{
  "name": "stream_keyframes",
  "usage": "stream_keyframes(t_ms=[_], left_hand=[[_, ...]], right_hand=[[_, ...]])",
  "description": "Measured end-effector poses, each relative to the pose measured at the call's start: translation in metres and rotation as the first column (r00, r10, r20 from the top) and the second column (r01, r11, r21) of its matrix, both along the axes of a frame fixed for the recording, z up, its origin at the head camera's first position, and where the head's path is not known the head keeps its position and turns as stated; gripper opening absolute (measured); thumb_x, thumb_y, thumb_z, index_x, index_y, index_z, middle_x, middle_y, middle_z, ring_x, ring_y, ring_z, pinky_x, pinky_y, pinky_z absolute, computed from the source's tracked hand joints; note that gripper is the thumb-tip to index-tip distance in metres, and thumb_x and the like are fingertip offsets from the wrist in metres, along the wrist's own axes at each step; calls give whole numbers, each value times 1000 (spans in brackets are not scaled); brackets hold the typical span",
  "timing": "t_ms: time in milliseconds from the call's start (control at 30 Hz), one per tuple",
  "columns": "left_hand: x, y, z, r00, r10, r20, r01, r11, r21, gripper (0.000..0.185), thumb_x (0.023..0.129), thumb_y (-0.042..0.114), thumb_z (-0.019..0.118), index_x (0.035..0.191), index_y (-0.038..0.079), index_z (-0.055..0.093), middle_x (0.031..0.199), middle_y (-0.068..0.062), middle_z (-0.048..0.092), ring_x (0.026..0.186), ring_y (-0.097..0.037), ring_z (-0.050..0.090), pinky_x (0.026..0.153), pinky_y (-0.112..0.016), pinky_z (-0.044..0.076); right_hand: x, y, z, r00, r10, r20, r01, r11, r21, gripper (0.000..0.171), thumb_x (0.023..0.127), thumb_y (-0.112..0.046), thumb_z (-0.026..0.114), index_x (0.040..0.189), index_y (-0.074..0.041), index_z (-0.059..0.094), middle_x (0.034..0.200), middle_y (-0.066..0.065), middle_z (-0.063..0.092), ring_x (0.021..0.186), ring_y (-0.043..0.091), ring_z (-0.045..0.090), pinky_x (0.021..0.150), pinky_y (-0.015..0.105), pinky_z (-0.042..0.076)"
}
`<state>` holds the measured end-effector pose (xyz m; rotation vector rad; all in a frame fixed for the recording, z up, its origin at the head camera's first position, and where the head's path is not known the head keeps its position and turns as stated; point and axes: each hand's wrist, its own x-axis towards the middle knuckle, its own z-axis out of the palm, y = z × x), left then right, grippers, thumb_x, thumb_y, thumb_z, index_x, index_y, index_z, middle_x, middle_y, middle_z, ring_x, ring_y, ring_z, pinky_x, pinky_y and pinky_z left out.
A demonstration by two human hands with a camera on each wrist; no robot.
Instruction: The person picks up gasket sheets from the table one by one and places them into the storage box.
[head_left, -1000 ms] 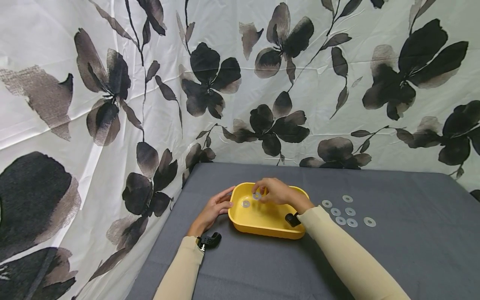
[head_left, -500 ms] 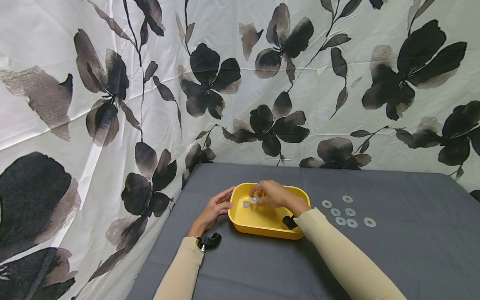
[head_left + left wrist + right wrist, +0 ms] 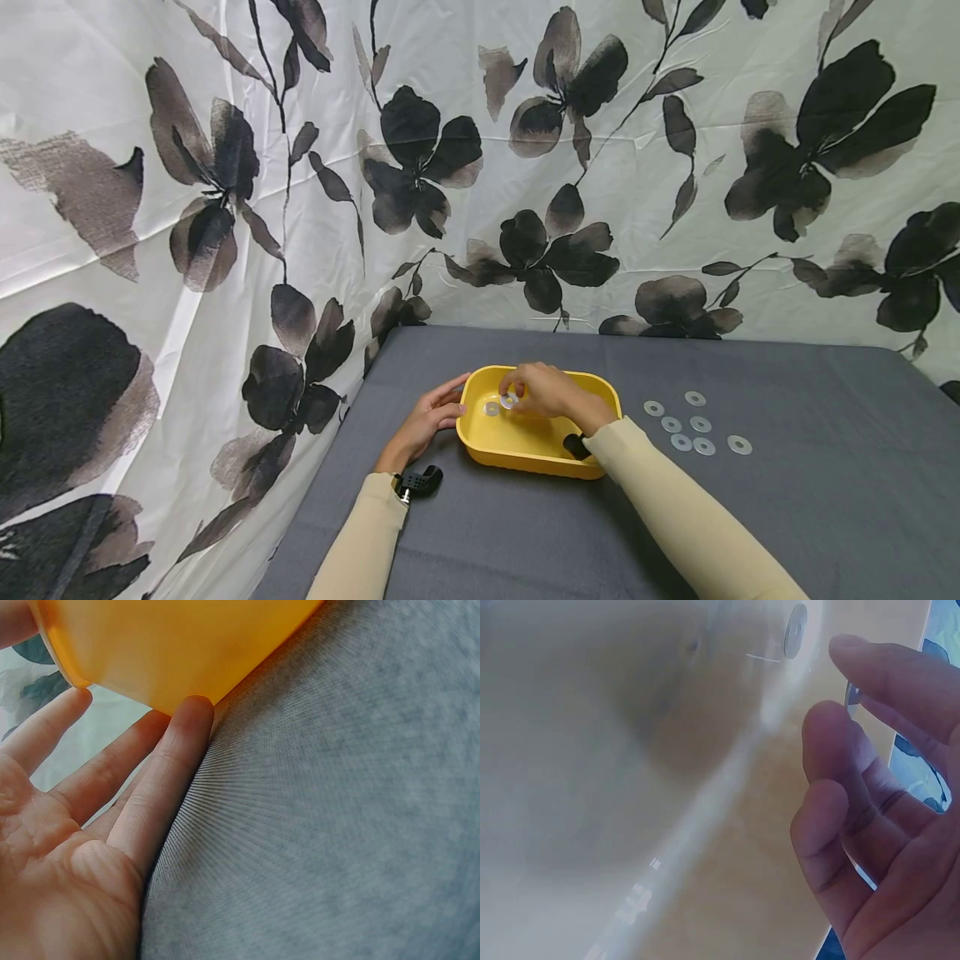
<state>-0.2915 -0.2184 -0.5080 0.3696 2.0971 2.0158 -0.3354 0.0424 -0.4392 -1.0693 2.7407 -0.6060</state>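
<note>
Head view: my right hand [image 3: 551, 390] pinches a washer [image 3: 508, 400] over the yellow tray [image 3: 525, 454], beside another washer [image 3: 491, 408] lying inside. Right wrist view is blurry, held washer mostly hidden by fingers [image 3: 840, 750]. My left hand [image 3: 431, 417], fingers straight, touches the tray's outer wall.

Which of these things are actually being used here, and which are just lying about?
In use:
yellow tray
washer pinched in right hand
washer lying in the tray
left hand steadying the tray
six loose washers waiting

Lying about:
grey tablecloth
flowered backdrop
</note>
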Motion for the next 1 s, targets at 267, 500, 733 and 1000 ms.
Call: stream_keyframes(t_ms=[267, 500, 733, 1000], left_hand=[[2, 1, 2, 1000, 20, 23, -20, 1000, -1, 61, 97, 12, 61, 156, 22, 46, 151, -19, 53, 129, -34, 61, 89, -31, 60], [1, 0, 2, 1000, 12, 18, -12, 1000, 1, 62, 97, 14, 63, 156, 22, 45, 152, -19, 53, 131, -36, 59, 90, -31, 60], [2, -1, 1, 1000, 11, 16, -11, 1000, 2, 61, 97, 12, 62, 155, 23, 46, 151, -18, 54, 131, -38, 59, 91, -32, 60], [1, -2, 0, 1000, 15, 13, -15, 1000, -14, 60, 98, 13, 62, 155, 23, 46, 152, -17, 53, 132, -36, 59, 92, -33, 60]], right_hand=[[-1, -2, -3, 999, -33, -18, 34, 999, 25, 25, 88, -20, 81, 112, -22, 76, 92, 0, 66, 83, 17, 55, 76, 36, 46], [0, -1, -1, 999, -40, -4, 40, 999, 22, 31, 88, -16, 79, 118, -18, 74, 94, 3, 68, 80, 18, 55, 72, 34, 46], [6, 11, 17, 1000, -28, 4, 28, 999, -22, 27, 92, -19, 76, 118, -15, 75, 93, 1, 69, 83, 17, 59, 74, 36, 49], [8, 51, 44, 997, -49, 57, 63, 960, -272, 21, 97, -19, 71, 117, -16, 74, 94, 0, 69, 77, 15, 60, 70, 30, 52]])
